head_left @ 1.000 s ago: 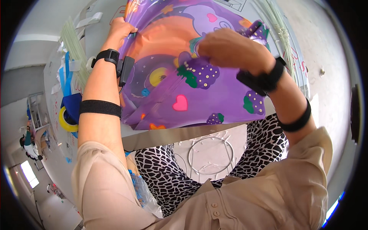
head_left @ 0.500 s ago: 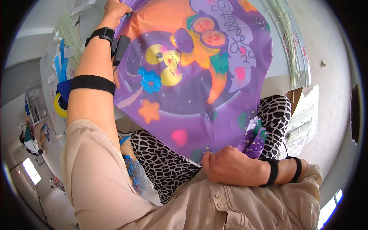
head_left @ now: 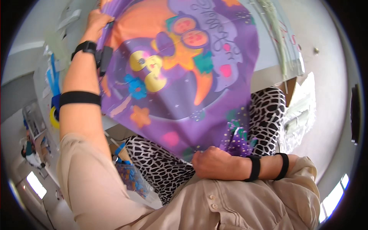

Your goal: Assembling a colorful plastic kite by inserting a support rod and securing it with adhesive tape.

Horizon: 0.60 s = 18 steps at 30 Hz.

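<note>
A large, thin purple sheet (head_left: 230, 99) printed with a yellow-faced cartoon figure, stars, hearts and flowers stretches from the table across my lap. Up at the far left, my left hand (head_left: 97, 23) is closed on its edge. My right hand (head_left: 212, 163) is a fist at the sheet's near edge, close to my waist, gripping it. Folds run up the sheet from that fist. Beside the right hand, a dotted part of the sheet is bunched up. The fingertips of my right hand are hidden.
On the grey table (head_left: 264, 78) lies a bundle of thin pale rods (head_left: 279, 42) at the right. Clear plastic packs (head_left: 301, 119) are beyond my knee. A clear bag of blue pieces (head_left: 134, 178) sits by my left thigh. A yellow ring (head_left: 54, 118) is left of my forearm. Another person (head_left: 32, 153) is far left.
The view has shifted, so the sheet and both hands appear further left. Both hands keep their hold, and the folds near the right hand look more drawn.
</note>
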Tool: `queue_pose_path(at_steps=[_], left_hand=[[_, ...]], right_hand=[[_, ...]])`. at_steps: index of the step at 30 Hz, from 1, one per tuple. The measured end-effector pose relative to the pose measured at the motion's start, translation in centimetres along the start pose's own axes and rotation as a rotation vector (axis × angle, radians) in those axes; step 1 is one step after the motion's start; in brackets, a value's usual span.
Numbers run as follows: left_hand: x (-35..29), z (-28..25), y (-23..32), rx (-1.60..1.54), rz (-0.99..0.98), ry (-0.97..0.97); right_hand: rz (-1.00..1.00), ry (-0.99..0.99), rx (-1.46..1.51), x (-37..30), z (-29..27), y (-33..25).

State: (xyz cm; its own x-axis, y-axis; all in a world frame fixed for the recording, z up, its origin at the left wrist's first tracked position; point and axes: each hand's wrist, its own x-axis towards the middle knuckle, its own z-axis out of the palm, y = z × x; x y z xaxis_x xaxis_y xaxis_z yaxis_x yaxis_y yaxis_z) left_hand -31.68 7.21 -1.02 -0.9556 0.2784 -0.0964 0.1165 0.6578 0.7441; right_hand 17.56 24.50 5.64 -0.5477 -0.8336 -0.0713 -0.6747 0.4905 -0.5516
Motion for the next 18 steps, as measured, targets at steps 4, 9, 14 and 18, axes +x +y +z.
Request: queue_pose_path(at_steps=[4, 9, 14, 18], left_hand=[[1.5, -0.1, -0.8, 0.008, -0.005, 0.017], [0.1, -0.6, 0.8, -0.039, -0.057, 0.073], [-2.0, -6.3, 0.3, -0.156, -0.092, 0.172], [-3.1, -8.1, 0.4, -0.333, -0.201, 0.191]], right_hand=[[0.072, -0.026, 0.007, -0.8, -1.0, -0.1], [0.159, -0.084, -0.225, -1.9, -2.9, -0.1], [0.201, -0.202, -0.525, -4.1, -5.4, 1.3], [0.238, -0.19, -0.642, -6.0, -7.1, 3.1]])
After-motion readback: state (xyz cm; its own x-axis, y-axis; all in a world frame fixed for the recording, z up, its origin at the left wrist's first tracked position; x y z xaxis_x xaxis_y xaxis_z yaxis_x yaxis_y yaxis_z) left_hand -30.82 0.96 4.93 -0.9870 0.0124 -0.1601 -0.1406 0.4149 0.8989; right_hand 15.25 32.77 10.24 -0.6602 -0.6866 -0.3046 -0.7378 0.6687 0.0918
